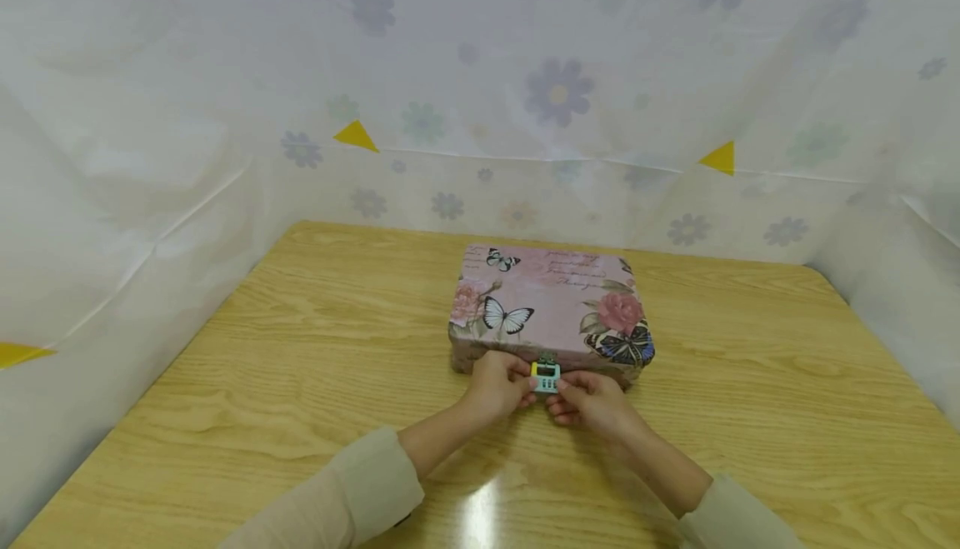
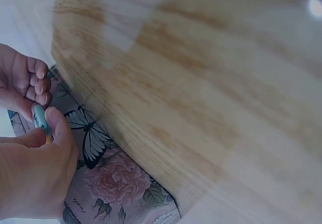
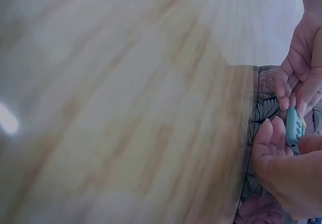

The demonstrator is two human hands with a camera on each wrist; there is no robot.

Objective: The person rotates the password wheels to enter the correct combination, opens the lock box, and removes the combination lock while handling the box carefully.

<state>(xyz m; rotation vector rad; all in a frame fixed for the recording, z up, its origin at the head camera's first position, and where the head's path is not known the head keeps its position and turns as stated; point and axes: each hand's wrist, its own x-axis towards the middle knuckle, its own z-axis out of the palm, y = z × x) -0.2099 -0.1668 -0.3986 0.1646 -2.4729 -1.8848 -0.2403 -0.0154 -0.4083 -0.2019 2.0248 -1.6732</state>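
Observation:
A small teal combination padlock (image 1: 546, 379) with dials and a yellow part on its left side hangs at the front clasp (image 1: 547, 358) of a pink box (image 1: 540, 282) printed with butterflies and roses. My left hand (image 1: 498, 384) pinches the padlock's left side between thumb and fingers. On the opposite side, the thumb and fingers of my right hand (image 1: 597, 406) grip its body near the dials. Both wrist views show the padlock (image 3: 294, 127) held between the two hands. The box lid is down. Which digits the dials show is too small to tell.
The box stands on a wood-grain table (image 1: 315, 349) with a glossy top. Behind it hangs a white floral curtain (image 1: 480, 99), which also runs along both sides. Yellow triangles (image 1: 357, 136) are fixed to the curtain.

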